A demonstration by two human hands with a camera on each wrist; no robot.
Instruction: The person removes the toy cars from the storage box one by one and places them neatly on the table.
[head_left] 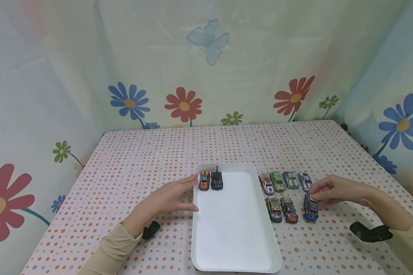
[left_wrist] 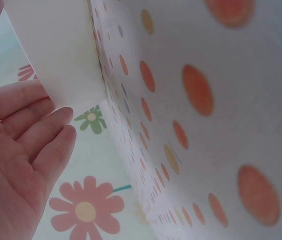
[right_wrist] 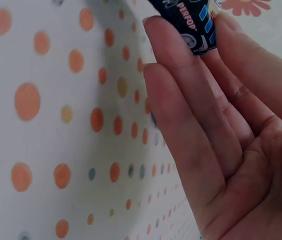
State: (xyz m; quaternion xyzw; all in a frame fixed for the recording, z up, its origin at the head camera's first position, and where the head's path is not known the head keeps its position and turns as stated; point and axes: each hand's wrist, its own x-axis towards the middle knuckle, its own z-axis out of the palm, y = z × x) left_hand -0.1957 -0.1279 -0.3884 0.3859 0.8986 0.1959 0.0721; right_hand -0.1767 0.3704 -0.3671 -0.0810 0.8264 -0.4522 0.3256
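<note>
One blue car (head_left: 311, 208), mostly hidden in wrist view, pinched by right hand (head_left: 334, 190).

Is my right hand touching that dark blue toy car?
Touching. The right wrist view shows the right hand with fingertips pinching the dark blue toy car.

Head view high over table (head_left: 141, 160), wrist views close, low

The right hand (right_wrist: 231, 130) pinches a dark blue toy car (right_wrist: 188, 22) over the dotted tablecloth (right_wrist: 56, 125).
</note>
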